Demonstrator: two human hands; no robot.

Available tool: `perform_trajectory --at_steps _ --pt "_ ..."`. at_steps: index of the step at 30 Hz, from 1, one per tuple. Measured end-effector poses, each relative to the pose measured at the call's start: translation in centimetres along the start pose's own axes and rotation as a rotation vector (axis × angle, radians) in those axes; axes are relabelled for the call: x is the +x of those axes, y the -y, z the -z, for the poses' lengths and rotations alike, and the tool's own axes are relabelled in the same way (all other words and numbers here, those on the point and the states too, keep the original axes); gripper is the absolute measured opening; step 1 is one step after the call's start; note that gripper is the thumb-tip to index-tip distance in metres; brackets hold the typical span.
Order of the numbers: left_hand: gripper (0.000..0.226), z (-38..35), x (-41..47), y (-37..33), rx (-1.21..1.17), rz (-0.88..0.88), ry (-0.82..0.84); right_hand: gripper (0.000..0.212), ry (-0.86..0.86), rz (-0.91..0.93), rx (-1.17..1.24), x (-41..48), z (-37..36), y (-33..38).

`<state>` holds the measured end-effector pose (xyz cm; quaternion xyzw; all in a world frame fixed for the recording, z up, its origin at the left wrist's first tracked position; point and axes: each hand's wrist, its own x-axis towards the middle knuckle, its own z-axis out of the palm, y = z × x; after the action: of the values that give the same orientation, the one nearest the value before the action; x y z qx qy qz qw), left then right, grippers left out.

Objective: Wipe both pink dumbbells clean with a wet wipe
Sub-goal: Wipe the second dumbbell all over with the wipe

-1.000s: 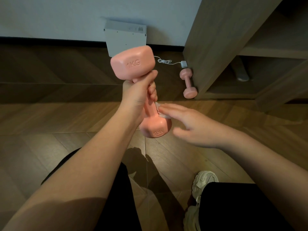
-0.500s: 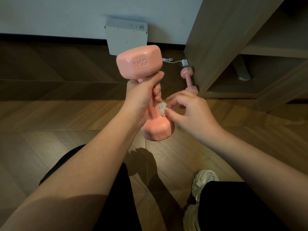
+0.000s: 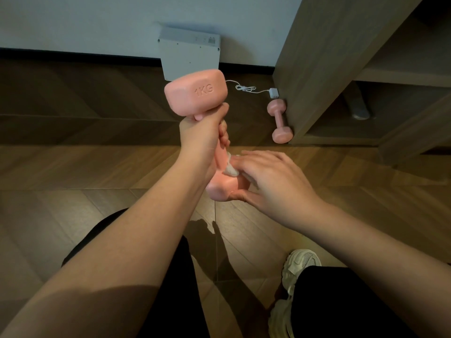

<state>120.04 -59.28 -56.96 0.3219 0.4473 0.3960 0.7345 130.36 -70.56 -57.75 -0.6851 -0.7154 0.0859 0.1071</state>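
You held the pink dumbbell (image 3: pixel 196 92) upright in front of you, your left hand (image 3: pixel 202 135) wrapped round its handle just under the upper head, the one stamped 1KG. That high grip looked deliberate. It left the lower stretch of the handle and the lower head bare for cleaning, and it held the weight clear of the floor so that every face could be reached. Your left forearm ran up from the lower left of the view, with the thumb side of the hand toward the upper head.

Your right hand (image 3: pixel 271 181) sat to the right of the dumbbell, palm down, its forearm entering from the lower right. Its fingers lay nearly straight and pressed the wet wipe (image 3: pixel 230 169), bunched into a small white wad, against the spot where the handle meets the lower head. The thumb reached beneath that head, I judge to steady it against the push of the fingers. So the hand was flattish rather than fisted, holding the wipe in place by pressure alone.

The second pink dumbbell (image 3: pixel 279 120) lay on the wooden floor (image 3: pixel 97 181), well apart from your hands and just beside the foot of the wooden cabinet (image 3: pixel 317 69), near a white cable (image 3: pixel 246 89). Nothing showed whether it had been wiped; I take it as waiting its turn. By my judgement you were partway through the first one, working at its lower end.
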Motion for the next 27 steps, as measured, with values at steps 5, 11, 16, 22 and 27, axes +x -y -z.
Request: perform_trajectory --at_steps 5,11,16,22,27 --pt "0.01 -0.2 -0.1 0.0 -0.108 0.062 -0.091 0.097 0.142 -0.033 -0.084 -0.2 -1.0 0.2" --pt "0.009 0.7 0.5 -1.0 -0.08 0.048 0.264 0.055 0.036 0.003 0.331 0.4 0.9 -1.3" --pt "0.035 0.6 0.1 -0.8 -0.042 0.006 0.434 0.053 0.045 0.084 0.183 0.1 1.3 -1.4" --pt "0.033 0.5 0.0 -1.0 -0.017 -0.006 0.28 0.055 -0.016 0.058 0.122 -0.2 0.7 -0.8" --pt "0.023 0.6 -0.1 -1.3 -0.025 -0.065 0.189 0.056 0.189 -0.035 0.506 -0.1 1.6 -1.2"
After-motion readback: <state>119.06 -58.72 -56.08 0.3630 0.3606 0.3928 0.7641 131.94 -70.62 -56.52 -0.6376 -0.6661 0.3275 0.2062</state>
